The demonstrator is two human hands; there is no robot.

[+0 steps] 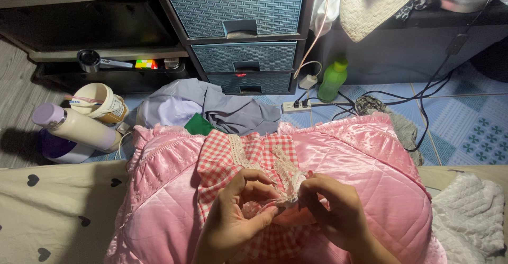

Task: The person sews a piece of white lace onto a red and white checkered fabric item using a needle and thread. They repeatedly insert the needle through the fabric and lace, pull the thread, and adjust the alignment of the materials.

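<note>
A soft red-and-white checked cotton garment [233, 155] is spread on a quilted pink satin pillow [365, 158], at the pillow's middle. Its white lace trim [288, 176] is pinched between the left hand [233, 216] and the right hand [333, 208], both grips closed tight on it. The cloth is judged light, limp and easily snagged, best held along the trimmed edge. 1 garment, 1 pillow and 2 hands are counted.

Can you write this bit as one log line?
left hand: pinching white lace trim | right hand: pinching lace | red-and-white checked cloth on pink satin pillow
</note>
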